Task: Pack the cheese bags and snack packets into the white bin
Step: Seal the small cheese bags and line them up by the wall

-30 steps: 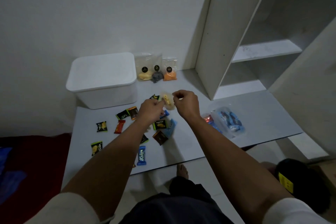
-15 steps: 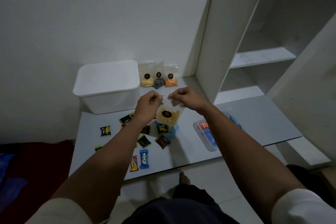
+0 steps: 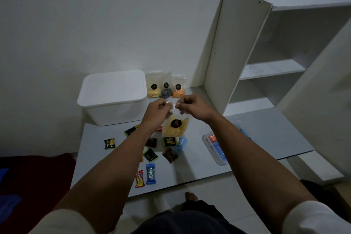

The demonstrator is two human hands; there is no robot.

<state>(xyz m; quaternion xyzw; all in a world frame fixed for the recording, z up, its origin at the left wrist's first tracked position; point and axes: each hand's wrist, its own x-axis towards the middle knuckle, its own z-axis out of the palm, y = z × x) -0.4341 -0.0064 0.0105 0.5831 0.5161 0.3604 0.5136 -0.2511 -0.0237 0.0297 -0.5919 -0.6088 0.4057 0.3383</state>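
A clear cheese bag with yellow sticks and a black round label hangs upright above the grey table. My left hand and my right hand each pinch its top edge. The white bin stands at the back left with its lid on. Three more cheese bags lean against the wall beside it. Several small snack packets lie scattered on the table under my arms, among them a blue Kalpa packet near the front edge.
A clear plastic bag of red and blue packets lies at the right, partly hidden by my right arm. A white shelf unit stands at the back right. A dark red cloth covers the floor at left.
The cheese bag went from bunched between my hands to hanging upright by its top edge. My hands rose slightly, and the view tilted upward.
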